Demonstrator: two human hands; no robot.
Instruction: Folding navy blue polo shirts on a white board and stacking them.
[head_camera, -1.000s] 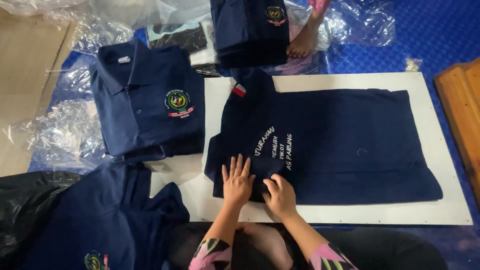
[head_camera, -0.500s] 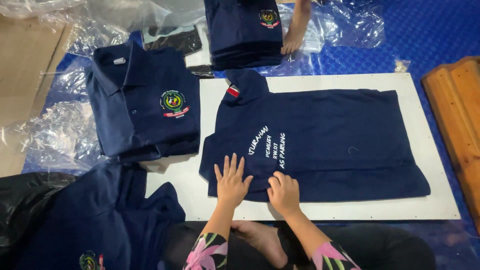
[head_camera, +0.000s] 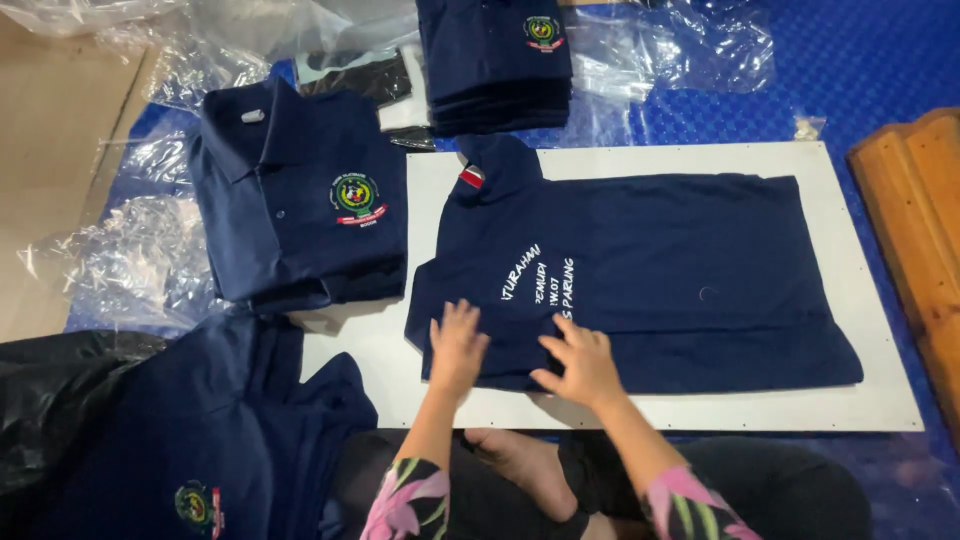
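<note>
A navy polo shirt (head_camera: 680, 270) lies face down on a white board (head_camera: 870, 330), collar to the left, with white lettering on its back and its near side folded in. My left hand (head_camera: 457, 345) lies flat with spread fingers on the folded near edge, below the lettering. My right hand (head_camera: 578, 362) rests beside it on the same fold, fingers apart, pressing the cloth. Neither hand grips anything.
A stack of folded navy polos (head_camera: 300, 195) sits left of the board, another folded stack (head_camera: 495, 60) behind it. Unfolded navy shirts (head_camera: 200, 440) lie at my left knee beside a black bag (head_camera: 60, 400). Clear plastic bags (head_camera: 130, 260) litter the blue mat. A wooden piece (head_camera: 915, 220) stands at right.
Both hands stay on the shirt's near fold; the right hand has spread and slid slightly right. The other person's foot by the far stack is out of view now.
</note>
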